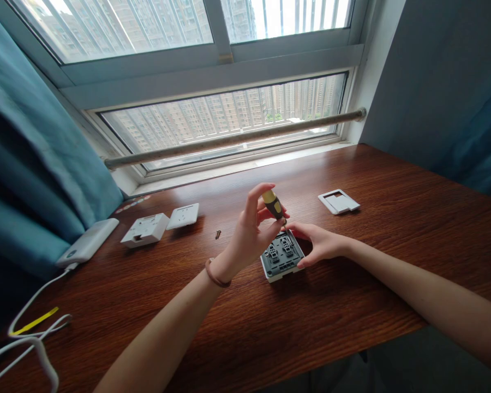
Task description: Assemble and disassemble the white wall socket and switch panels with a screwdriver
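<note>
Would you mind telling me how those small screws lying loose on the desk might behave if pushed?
The screws look tiny and light, so a nudge would probably send them rolling. The desk looks smooth and glossy, so they would likely slide easily.
</note>
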A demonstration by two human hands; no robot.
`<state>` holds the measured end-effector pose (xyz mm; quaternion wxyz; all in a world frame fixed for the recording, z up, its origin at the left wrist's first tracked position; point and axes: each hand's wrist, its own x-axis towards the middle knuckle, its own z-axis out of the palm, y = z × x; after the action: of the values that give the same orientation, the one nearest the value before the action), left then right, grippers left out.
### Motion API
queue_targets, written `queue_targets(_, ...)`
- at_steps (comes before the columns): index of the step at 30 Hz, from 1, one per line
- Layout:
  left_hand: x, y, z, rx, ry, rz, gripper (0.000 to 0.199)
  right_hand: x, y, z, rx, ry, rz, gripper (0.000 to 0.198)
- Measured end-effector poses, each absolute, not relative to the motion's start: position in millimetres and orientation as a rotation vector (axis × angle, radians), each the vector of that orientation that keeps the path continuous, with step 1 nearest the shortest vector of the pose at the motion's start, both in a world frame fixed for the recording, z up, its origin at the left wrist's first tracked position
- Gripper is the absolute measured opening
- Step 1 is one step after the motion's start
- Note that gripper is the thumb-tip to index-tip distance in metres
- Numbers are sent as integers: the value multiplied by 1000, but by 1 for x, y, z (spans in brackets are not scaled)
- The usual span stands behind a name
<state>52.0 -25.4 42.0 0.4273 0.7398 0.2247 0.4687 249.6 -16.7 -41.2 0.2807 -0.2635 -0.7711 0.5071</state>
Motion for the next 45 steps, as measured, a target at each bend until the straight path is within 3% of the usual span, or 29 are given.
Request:
queue_targets(25, 56, -20, 47, 1870, 670, 1231, 62, 250, -18, -40, -747, -2061, 1346, 75)
queue_targets(30, 62, -12, 52, 1972, 600, 1159, 56, 250, -17, -42, -719, -2055, 1367, 77)
queue_targets(37, 61, -9, 57, 2069, 681, 1371, 41, 250, -18, -42, -727, -2052, 1372, 75)
queue_targets(45, 50, -18, 59, 2008, 460, 1118, 51, 250, -19, -39, -727, -2046, 1365, 74)
